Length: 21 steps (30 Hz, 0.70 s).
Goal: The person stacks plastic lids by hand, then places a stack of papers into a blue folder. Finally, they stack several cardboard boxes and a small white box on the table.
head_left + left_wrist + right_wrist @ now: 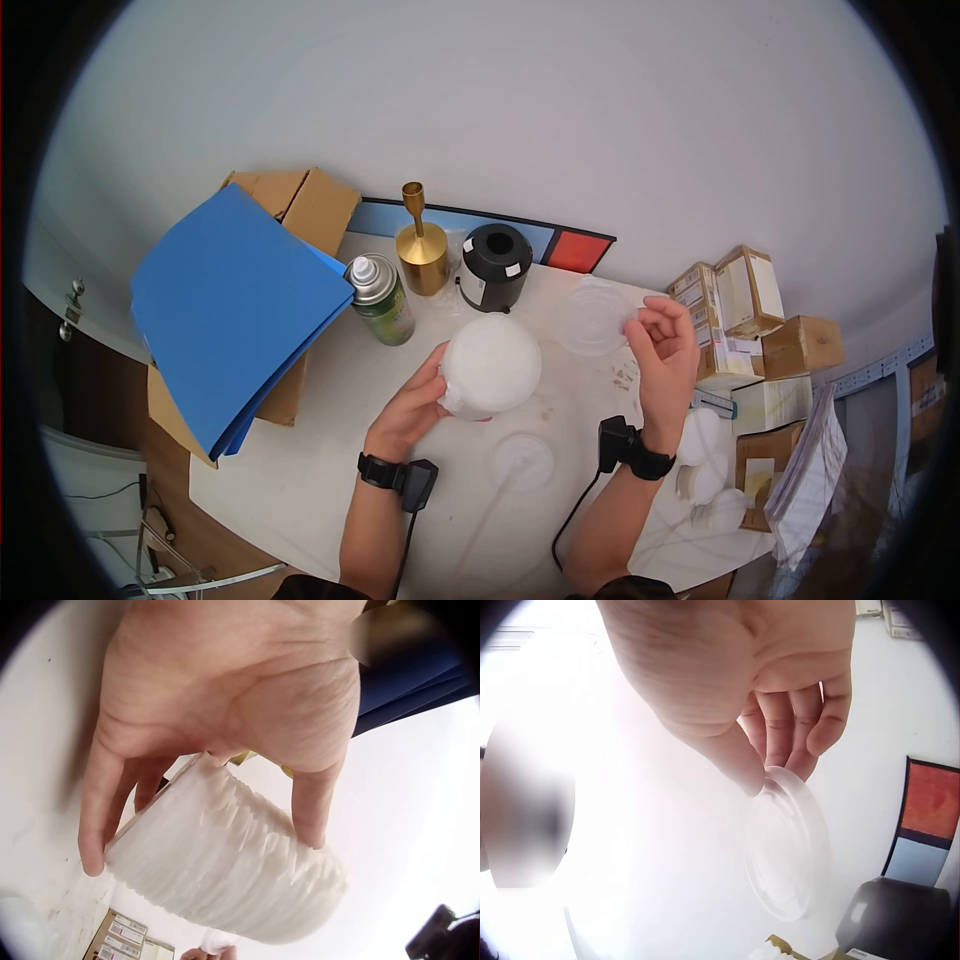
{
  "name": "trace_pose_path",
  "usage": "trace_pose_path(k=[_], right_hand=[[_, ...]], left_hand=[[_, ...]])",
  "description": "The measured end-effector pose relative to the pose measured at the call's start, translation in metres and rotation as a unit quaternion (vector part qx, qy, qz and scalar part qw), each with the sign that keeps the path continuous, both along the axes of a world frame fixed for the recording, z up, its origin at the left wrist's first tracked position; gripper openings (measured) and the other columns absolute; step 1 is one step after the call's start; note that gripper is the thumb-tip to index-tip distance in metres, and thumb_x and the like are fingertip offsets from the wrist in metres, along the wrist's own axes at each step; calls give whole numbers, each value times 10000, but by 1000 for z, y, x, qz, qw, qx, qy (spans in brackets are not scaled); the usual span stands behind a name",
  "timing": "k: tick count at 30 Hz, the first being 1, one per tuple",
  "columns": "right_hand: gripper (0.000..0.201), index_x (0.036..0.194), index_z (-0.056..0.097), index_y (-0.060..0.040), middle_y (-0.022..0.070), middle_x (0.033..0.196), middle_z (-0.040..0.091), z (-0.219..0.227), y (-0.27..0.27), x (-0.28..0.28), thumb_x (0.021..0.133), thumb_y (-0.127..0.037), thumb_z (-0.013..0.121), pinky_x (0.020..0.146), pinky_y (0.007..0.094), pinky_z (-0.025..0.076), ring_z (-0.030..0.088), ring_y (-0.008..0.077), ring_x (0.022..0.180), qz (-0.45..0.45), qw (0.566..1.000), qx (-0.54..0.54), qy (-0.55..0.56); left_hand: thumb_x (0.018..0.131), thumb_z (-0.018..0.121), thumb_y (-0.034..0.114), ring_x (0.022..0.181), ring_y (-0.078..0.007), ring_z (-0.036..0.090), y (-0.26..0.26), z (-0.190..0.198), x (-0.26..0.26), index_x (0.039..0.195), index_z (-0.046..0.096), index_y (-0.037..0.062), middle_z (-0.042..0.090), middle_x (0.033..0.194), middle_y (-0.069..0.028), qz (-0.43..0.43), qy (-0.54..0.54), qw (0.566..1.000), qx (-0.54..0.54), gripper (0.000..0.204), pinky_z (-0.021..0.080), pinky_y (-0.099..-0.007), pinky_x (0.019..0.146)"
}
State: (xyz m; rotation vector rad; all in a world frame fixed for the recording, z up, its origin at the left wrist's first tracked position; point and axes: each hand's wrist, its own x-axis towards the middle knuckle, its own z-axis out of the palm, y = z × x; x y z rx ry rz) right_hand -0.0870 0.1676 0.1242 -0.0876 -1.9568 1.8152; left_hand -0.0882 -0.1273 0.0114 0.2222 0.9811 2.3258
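My left hand (408,408) grips a round white bundle (492,366) that has a smooth, flat face in the head view. From the left wrist camera, the side of the bundle (225,855) shows many thin, soft-looking ruffled layers, with fingers at one edge and the thumb on the other. Off to the right, my right hand (662,350) pinches a clear round plastic lid (592,318) by its rim. The lid (789,844) hangs tilted below thumb and fingertips in the right wrist view. Another translucent round lid (523,462) lies on the white table (300,500) between the forearms.
Behind the bundle stand a green spray can (383,305), a gold candlestick (423,255) and a black cylindrical device (495,265). A blue folder (235,310) leans over cardboard boxes (320,210) at left. Small boxes (750,290) and white round items (705,440) crowd the right edge.
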Motion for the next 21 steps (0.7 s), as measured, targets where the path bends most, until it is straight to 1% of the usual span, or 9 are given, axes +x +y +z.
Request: trace_pose_path(k=[1,2,3,4,7,10,13,16,21], right_hand=[[123,1022,696,-11,65,927,705,11,-15,6,908,2,741,778,279,524,654,140,858,-3,1000,-1,25],[141,1015,705,-16,73,942,712,19,-33,9,885,8,754,793,291,528,665,164,885,11,994,82,73],[160,1009,713,-21,81,956,719,27,-46,14,862,13,768,809,303,532,676,188,911,19,978,166,123],[179,1002,722,-26,90,971,727,30,-55,15,839,19,781,824,315,536,686,213,938,26,953,249,172],[201,952,727,-38,73,1004,737,30,-70,10,776,29,797,831,360,551,693,277,989,141,923,300,197],[197,902,717,-46,59,994,738,29,-75,12,747,40,802,797,383,565,683,292,975,166,904,356,170],[190,906,704,-64,18,1012,712,31,-76,18,746,12,771,811,377,537,672,258,1010,159,882,416,154],[183,895,697,-74,19,1020,695,35,-78,22,732,-4,740,805,372,526,660,250,1013,150,866,451,152],[201,906,696,-76,19,1027,687,39,-77,28,719,-4,719,804,368,522,657,244,1013,145,860,469,141]], left_hand=[[942,715,481,1411,-346,514,0,0,1,1651,187,103,409,1612,-137,-3,-3,1000,-1,962,549,-623,1003],[942,713,490,1414,-345,511,-4,-1,3,1653,182,106,406,1614,-135,-2,-10,1000,3,967,548,-624,1003],[941,712,499,1416,-344,508,-3,-2,2,1655,178,109,402,1617,-132,-6,-16,1000,10,973,547,-626,1004],[941,710,507,1419,-343,505,-3,-3,1,1657,173,113,399,1619,-130,-11,-21,1000,17,978,546,-627,1004],[953,693,510,1426,-344,497,-6,-2,1,1664,153,122,390,1626,-125,-5,-32,999,31,974,541,-634,1005],[970,670,507,1429,-344,493,-7,-3,2,1668,138,123,388,1627,-122,3,-35,999,39,958,539,-640,1005],[986,649,502,1428,-341,495,-8,-1,2,1667,141,122,389,1626,-122,3,-29,999,28,931,539,-644,1004],[996,635,498,1428,-338,496,-8,-5,1,1668,138,125,392,1624,-120,-3,-26,999,35,915,540,-645,1004],[1012,611,492,1423,-338,502,-6,-7,0,1660,164,127,404,1615,-119,-2,-27,999,32,868,535,-651,1012]])
